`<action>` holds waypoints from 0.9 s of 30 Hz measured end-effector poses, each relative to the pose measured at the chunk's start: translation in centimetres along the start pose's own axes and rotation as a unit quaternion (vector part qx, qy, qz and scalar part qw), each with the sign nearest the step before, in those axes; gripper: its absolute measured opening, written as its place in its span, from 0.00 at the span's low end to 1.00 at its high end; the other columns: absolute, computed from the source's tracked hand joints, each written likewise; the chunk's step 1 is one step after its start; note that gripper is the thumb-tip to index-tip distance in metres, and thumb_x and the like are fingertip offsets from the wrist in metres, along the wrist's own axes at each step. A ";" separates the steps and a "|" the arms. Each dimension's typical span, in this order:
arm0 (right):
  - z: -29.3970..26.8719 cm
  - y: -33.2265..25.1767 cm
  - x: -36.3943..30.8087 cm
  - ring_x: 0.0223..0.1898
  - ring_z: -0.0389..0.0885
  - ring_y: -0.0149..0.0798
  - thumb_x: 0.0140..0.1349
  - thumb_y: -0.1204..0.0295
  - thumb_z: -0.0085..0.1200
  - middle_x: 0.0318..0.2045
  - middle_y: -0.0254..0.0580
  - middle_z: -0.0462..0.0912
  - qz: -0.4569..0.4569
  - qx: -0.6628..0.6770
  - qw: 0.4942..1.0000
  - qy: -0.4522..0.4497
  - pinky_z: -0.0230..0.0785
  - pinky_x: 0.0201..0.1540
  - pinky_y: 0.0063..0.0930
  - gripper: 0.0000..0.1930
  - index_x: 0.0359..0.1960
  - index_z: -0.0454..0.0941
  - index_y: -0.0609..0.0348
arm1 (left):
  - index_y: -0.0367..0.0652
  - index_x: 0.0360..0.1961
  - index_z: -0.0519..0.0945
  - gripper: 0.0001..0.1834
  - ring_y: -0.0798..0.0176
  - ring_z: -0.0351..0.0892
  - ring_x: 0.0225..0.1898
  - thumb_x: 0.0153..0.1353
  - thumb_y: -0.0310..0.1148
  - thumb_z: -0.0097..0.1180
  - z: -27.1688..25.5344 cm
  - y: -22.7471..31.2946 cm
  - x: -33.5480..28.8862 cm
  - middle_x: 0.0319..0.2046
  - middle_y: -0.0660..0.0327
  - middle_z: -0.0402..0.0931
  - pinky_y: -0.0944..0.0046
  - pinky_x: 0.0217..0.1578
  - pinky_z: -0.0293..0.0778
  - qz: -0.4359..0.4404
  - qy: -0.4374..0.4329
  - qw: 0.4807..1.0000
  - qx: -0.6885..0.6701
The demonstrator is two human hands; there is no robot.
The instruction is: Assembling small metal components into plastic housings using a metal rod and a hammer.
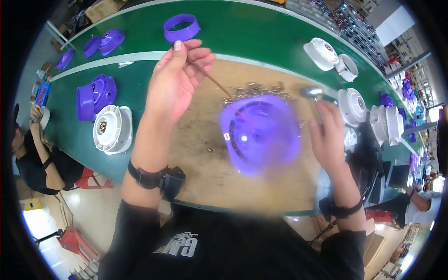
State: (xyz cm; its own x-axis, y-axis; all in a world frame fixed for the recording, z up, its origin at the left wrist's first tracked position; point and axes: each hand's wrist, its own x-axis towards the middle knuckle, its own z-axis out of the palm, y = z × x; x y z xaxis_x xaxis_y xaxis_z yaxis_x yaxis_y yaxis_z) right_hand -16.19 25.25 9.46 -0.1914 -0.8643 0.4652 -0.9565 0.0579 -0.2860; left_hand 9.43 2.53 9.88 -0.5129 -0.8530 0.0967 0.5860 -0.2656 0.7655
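My left hand (179, 77) pinches a long thin brown rod (210, 78) between thumb and fingers. The rod slants down to the right, its lower end over a purple plastic housing (238, 154), rounded and dish-like, on the wooden board (196, 172). A blurred patch covers part of the housing's right side. Beyond it lies a heap of small metal screw-like pieces (261, 89). To the right of the housing, my right hand (328, 135) has its fingers curled around a tool with a shiny metal head (311, 91), somewhat like a hammer; its handle is mostly hidden.
Purple housings (103, 91) and a white housing (112, 129) stand left of the board. A purple ring (181, 28) rests on the green table (242, 28) beyond. More white housings (352, 106) stand at right. People sit at left (42, 154) and right (422, 203).
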 end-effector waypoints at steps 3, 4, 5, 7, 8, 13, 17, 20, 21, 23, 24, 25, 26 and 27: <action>-1.8 -3.8 -0.3 0.53 0.73 0.50 0.55 0.70 0.58 0.52 0.50 0.74 -0.173 0.071 0.979 -0.075 0.65 0.55 0.42 0.22 0.54 0.74 0.59 | 0.37 0.49 0.74 0.16 0.63 0.79 0.44 0.70 0.39 0.47 -2.9 -1.8 1.0 0.39 0.61 0.79 0.62 0.46 0.78 -0.027 0.052 0.997 -0.041; -1.5 -5.0 -0.4 0.54 0.74 0.47 0.53 0.67 0.60 0.53 0.47 0.75 -0.223 0.061 0.965 -0.126 0.65 0.55 0.41 0.24 0.53 0.75 0.57 | 0.37 0.49 0.74 0.16 0.63 0.79 0.44 0.70 0.39 0.47 -3.9 -2.6 1.3 0.39 0.61 0.79 0.62 0.46 0.78 -0.031 0.053 0.997 -0.041; -1.2 -5.6 -0.4 0.54 0.74 0.45 0.51 0.64 0.62 0.53 0.44 0.76 -0.273 0.051 0.945 -0.175 0.65 0.55 0.41 0.26 0.53 0.76 0.55 | 0.37 0.48 0.73 0.15 0.61 0.78 0.46 0.70 0.39 0.46 -4.9 -3.4 1.5 0.40 0.60 0.78 0.61 0.48 0.77 -0.049 0.083 0.994 -0.057; -0.4 -5.2 -0.6 0.54 0.75 0.43 0.49 0.62 0.62 0.53 0.42 0.77 -0.299 0.014 0.944 -0.142 0.66 0.55 0.39 0.27 0.53 0.76 0.55 | 0.38 0.47 0.73 0.15 0.60 0.77 0.47 0.71 0.39 0.45 -6.2 -4.3 1.7 0.41 0.59 0.76 0.60 0.50 0.75 -0.066 0.112 0.989 -0.074; -0.1 -4.8 -0.6 0.53 0.76 0.42 0.47 0.59 0.63 0.52 0.40 0.78 -0.322 -0.026 0.940 -0.110 0.66 0.55 0.38 0.28 0.53 0.77 0.54 | 0.39 0.48 0.74 0.15 0.62 0.78 0.46 0.70 0.39 0.47 -6.7 -5.2 1.8 0.41 0.61 0.77 0.62 0.49 0.76 -0.079 0.121 0.986 -0.085; -0.8 -3.6 0.6 0.47 0.79 0.38 0.62 0.67 0.54 0.46 0.38 0.81 -0.116 0.182 0.973 -0.078 0.68 0.52 0.31 0.16 0.50 0.78 0.56 | 0.40 0.49 0.74 0.15 0.64 0.78 0.46 0.69 0.39 0.48 -6.8 -5.9 2.2 0.41 0.63 0.78 0.63 0.49 0.76 -0.089 0.113 0.985 -0.094; -1.0 -0.9 2.8 0.47 0.77 0.31 0.73 0.61 0.38 0.45 0.36 0.79 0.300 0.520 0.800 -0.008 0.67 0.53 0.30 0.18 0.53 0.72 0.60 | 0.41 0.49 0.74 0.15 0.64 0.78 0.45 0.69 0.40 0.49 -7.0 -6.4 1.6 0.41 0.64 0.78 0.63 0.50 0.74 -0.110 0.107 0.984 -0.088; -1.3 0.8 3.9 0.49 0.77 0.34 0.72 0.62 0.41 0.50 0.38 0.77 0.335 0.623 0.706 0.027 0.68 0.55 0.32 0.17 0.56 0.68 0.57 | 0.41 0.48 0.74 0.15 0.64 0.78 0.45 0.69 0.40 0.49 -7.9 -6.8 1.7 0.40 0.63 0.78 0.63 0.50 0.74 -0.118 0.088 0.986 -0.083; -1.2 1.1 4.4 0.46 0.78 0.31 0.73 0.61 0.39 0.47 0.35 0.78 0.349 0.639 0.684 0.044 0.70 0.50 0.30 0.15 0.54 0.69 0.55 | 0.41 0.48 0.74 0.15 0.64 0.78 0.45 0.69 0.40 0.49 -7.8 -6.9 1.6 0.40 0.63 0.78 0.64 0.50 0.74 -0.117 0.087 0.987 -0.070; -1.0 2.5 4.8 0.45 0.79 0.31 0.74 0.61 0.36 0.47 0.35 0.79 0.362 0.667 0.648 0.062 0.73 0.47 0.31 0.14 0.52 0.68 0.53 | 0.41 0.48 0.74 0.15 0.64 0.78 0.44 0.69 0.40 0.49 -7.6 -6.8 1.6 0.40 0.63 0.78 0.64 0.49 0.75 -0.118 0.092 0.986 -0.068; -0.8 2.7 5.2 0.45 0.79 0.31 0.74 0.61 0.36 0.47 0.35 0.79 0.356 0.666 0.652 0.064 0.73 0.47 0.31 0.14 0.52 0.68 0.53 | 0.41 0.48 0.74 0.15 0.64 0.78 0.44 0.69 0.40 0.49 -7.7 -6.7 1.6 0.39 0.63 0.78 0.64 0.48 0.75 -0.120 0.106 0.985 -0.060; -0.5 2.8 5.6 0.46 0.79 0.32 0.74 0.62 0.35 0.48 0.35 0.79 0.363 0.667 0.646 0.073 0.74 0.49 0.32 0.14 0.52 0.68 0.54 | 0.41 0.48 0.74 0.15 0.64 0.78 0.44 0.69 0.40 0.49 -7.8 -6.7 1.6 0.39 0.63 0.78 0.64 0.48 0.75 -0.114 0.102 0.986 -0.062; -0.1 2.9 6.1 0.47 0.79 0.33 0.74 0.62 0.35 0.48 0.36 0.78 0.371 0.669 0.639 0.081 0.74 0.50 0.34 0.14 0.52 0.69 0.54 | 0.41 0.48 0.75 0.15 0.64 0.79 0.43 0.69 0.40 0.49 -7.9 -6.9 1.6 0.39 0.62 0.78 0.64 0.47 0.76 -0.114 0.098 0.987 -0.061; 0.5 3.3 6.5 0.49 0.79 0.35 0.74 0.64 0.33 0.49 0.37 0.78 0.378 0.673 0.631 0.078 0.74 0.53 0.36 0.14 0.53 0.68 0.54 | 0.41 0.47 0.75 0.15 0.64 0.80 0.42 0.69 0.41 0.49 -8.2 -6.9 1.4 0.38 0.62 0.79 0.64 0.46 0.77 -0.111 0.099 0.987 -0.056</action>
State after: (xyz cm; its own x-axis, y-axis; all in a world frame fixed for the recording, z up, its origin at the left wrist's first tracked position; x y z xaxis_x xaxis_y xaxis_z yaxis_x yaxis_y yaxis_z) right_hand -20.43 19.58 11.09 -0.6006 -0.7780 -0.1844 0.4555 -0.1434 -0.8786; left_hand 9.80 -0.52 -0.42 -0.5100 -0.8365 -0.2004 0.5444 -0.4943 0.6777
